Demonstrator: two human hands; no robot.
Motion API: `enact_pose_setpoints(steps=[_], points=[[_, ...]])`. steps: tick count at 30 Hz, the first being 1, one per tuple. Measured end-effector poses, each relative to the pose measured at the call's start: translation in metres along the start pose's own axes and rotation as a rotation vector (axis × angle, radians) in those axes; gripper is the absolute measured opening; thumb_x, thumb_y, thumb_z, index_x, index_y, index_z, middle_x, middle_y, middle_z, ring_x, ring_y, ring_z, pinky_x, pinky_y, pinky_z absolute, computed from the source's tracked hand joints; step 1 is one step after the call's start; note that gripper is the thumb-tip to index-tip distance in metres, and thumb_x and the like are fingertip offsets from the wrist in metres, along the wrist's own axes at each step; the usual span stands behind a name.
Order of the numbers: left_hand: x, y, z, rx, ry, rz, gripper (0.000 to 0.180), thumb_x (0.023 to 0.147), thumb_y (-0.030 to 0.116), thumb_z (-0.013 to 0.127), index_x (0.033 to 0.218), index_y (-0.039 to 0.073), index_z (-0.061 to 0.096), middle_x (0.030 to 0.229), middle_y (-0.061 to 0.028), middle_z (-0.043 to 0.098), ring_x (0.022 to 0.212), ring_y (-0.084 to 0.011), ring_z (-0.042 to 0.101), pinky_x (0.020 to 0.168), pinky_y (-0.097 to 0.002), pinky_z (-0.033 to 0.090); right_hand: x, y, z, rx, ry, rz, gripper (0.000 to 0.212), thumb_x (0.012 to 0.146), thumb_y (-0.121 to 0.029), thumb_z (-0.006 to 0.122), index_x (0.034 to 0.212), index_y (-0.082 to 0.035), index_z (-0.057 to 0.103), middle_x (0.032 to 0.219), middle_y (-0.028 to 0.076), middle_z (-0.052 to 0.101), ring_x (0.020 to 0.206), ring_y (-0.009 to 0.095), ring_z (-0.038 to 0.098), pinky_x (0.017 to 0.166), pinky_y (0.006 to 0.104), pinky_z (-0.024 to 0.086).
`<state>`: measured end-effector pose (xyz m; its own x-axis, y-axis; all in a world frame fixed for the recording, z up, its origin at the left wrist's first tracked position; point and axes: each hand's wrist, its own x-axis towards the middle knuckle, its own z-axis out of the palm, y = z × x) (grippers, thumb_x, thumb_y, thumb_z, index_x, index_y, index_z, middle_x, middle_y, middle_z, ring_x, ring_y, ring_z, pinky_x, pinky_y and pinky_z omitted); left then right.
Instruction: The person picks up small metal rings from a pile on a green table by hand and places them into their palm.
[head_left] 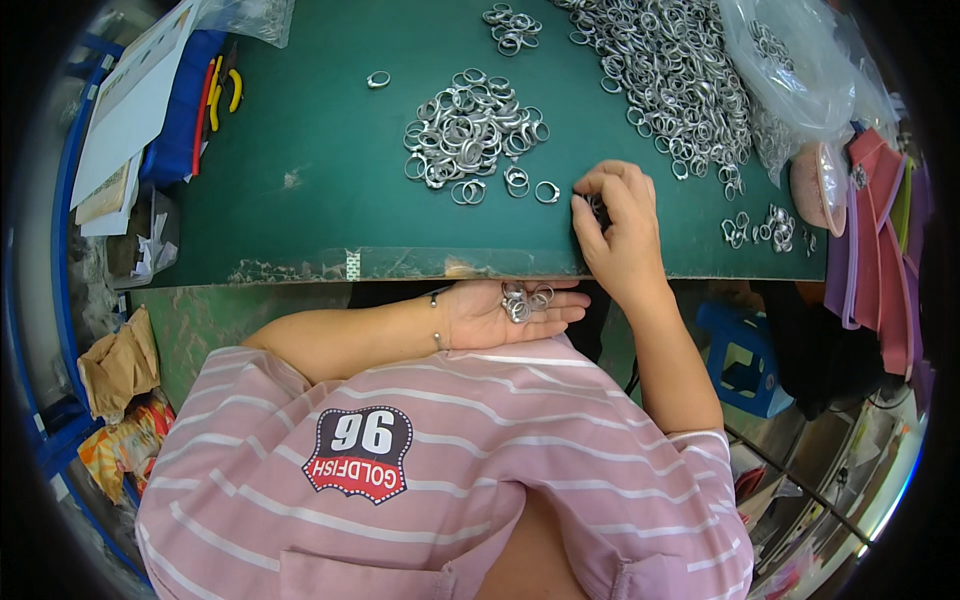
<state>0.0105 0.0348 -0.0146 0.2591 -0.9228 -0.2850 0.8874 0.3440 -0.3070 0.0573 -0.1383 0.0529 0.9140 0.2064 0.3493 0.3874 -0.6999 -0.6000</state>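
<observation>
My left hand lies palm up just below the table's front edge, its fingers stretched out. Several silver-coloured metal rings rest loose on that palm. On the table's right-centre, my right hand is closed, thumb and fingers curled around a few rings that are mostly hidden by them. Left of it lie a single ring and a small pair of rings. Farther off is a heap of rings, with one lone ring to its left.
A large spread of rings covers the green table's far right, beside clear plastic bags. Small ring groups sit at far centre and right. Yellow-handled pliers lie left. A blue stool stands below right.
</observation>
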Motion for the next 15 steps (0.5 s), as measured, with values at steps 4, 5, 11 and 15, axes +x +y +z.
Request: enact_pose_setpoints(steps=[4, 5, 11, 15], points=[[-0.001, -0.004, -0.007, 0.011, -0.13, 0.057, 0.04, 0.103, 0.028, 0.032, 0.129, 0.002, 0.047, 0.133, -0.0192, 0.05, 0.12, -0.0295, 0.054, 0.104, -0.0471, 0.044, -0.026, -0.022, 0.001, 0.087, -0.11, -0.183, 0.016, 0.072, -0.001, 0.066, 0.086, -0.003, 0.06, 0.097, 0.013, 0.056, 0.092, 0.032, 0.052, 0.08, 0.0402, 0.042], [-0.001, -0.003, -0.013, -0.019, -0.223, 0.072, 0.039, 0.103, 0.029, 0.032, 0.127, 0.004, 0.048, 0.131, -0.0184, 0.052, 0.118, -0.0288, 0.055, 0.103, -0.0469, 0.045, -0.034, -0.031, 0.006, 0.168, -0.143, -0.229, 0.015, 0.072, -0.001, 0.067, 0.085, -0.003, 0.06, 0.096, 0.013, 0.056, 0.091, 0.032, 0.052, 0.08, 0.0399, 0.042], [-0.007, -0.004, -0.003, -0.029, 0.054, 0.024, 0.035, 0.102, 0.025, 0.037, 0.12, -0.002, 0.05, 0.119, -0.021, 0.058, 0.111, -0.0339, 0.059, 0.093, -0.0451, 0.052, -0.004, -0.034, 0.017, 0.059, 0.044, -0.298, 0.022, 0.073, 0.0, 0.066, 0.095, -0.003, 0.064, 0.101, 0.014, 0.058, 0.091, 0.034, 0.055, 0.081, 0.0423, 0.044], [-0.004, 0.0, -0.01, -0.066, -0.03, -0.033, 0.04, 0.101, 0.028, 0.04, 0.122, -0.005, 0.049, 0.121, -0.0227, 0.056, 0.111, -0.0346, 0.058, 0.092, -0.045, 0.052, 0.011, -0.015, 0.023, 0.092, -0.051, -0.215, 0.021, 0.073, 0.001, 0.067, 0.093, -0.003, 0.062, 0.103, 0.014, 0.057, 0.093, 0.033, 0.054, 0.082, 0.0409, 0.044]])
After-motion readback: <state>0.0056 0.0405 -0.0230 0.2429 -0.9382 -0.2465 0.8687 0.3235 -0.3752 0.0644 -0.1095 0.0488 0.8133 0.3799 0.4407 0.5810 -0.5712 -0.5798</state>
